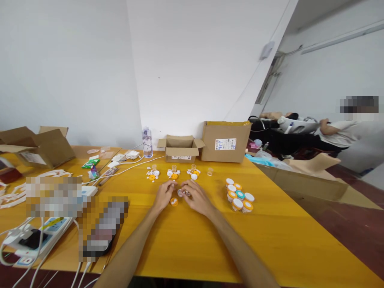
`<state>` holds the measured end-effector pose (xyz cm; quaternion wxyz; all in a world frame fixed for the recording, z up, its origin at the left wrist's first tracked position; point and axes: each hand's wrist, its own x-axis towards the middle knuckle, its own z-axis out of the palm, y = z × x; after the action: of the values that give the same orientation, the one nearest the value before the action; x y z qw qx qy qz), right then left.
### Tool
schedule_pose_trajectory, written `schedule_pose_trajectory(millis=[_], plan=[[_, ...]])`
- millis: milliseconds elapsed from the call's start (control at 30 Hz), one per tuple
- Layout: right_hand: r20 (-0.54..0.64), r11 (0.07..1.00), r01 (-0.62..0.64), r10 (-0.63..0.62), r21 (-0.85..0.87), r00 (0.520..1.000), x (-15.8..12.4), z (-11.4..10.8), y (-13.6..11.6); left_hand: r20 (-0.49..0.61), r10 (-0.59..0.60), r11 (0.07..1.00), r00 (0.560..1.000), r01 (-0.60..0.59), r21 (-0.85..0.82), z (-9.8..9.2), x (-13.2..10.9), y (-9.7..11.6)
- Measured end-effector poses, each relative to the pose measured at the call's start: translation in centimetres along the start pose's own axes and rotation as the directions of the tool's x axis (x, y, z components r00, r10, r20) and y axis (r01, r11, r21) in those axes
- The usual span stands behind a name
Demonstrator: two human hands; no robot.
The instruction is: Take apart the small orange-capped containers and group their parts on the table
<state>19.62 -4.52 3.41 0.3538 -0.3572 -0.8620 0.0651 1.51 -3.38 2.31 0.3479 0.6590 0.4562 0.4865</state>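
Both my hands are close together over the middle of the yellow table. My left hand [164, 195] has its fingers bent inward; whatever lies at the fingertips is too small to make out. Curled from the other side, my right hand [196, 196] has thumb and fingers around small white pieces [187, 193]. A small pale round piece [180, 193] sits between the hands, beside the right thumb. Just below the left fingertips lies an orange round lid [174, 201] with white bits in it. Beyond the hands stand clear small cups [174, 168] with groups of white and orange discs [174, 176].
Several lidded jars [237, 204] cluster at right. Behind stand an open carton [181, 151], a larger box [226, 142] and a water bottle [147, 143]. Leftward are a phone [105, 228], power strips [51, 232] and cables. A person [342, 130] sits far right.
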Motion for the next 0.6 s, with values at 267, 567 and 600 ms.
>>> schedule_pose_trajectory(millis=[267, 567, 600], plan=[[0.136, 0.993, 0.115, -0.114, -0.002, 0.984, 0.0, 0.7, -1.5, -0.087, 0.015, 1.0, 0.996, -0.015, 0.003, -0.2, 0.0, 0.7], [0.154, 0.992, 0.127, -0.122, -0.023, 0.98, 0.0, 0.9, -1.5, -0.056, 0.01, 1.0, 0.998, -0.009, 0.015, -0.1, -0.1, 0.4], [0.154, 0.992, 0.127, -0.122, -0.023, 0.98, 0.0, 0.9, -1.5, -0.053, 0.009, 1.0, 0.999, -0.009, 0.013, -0.1, -0.1, 0.4]])
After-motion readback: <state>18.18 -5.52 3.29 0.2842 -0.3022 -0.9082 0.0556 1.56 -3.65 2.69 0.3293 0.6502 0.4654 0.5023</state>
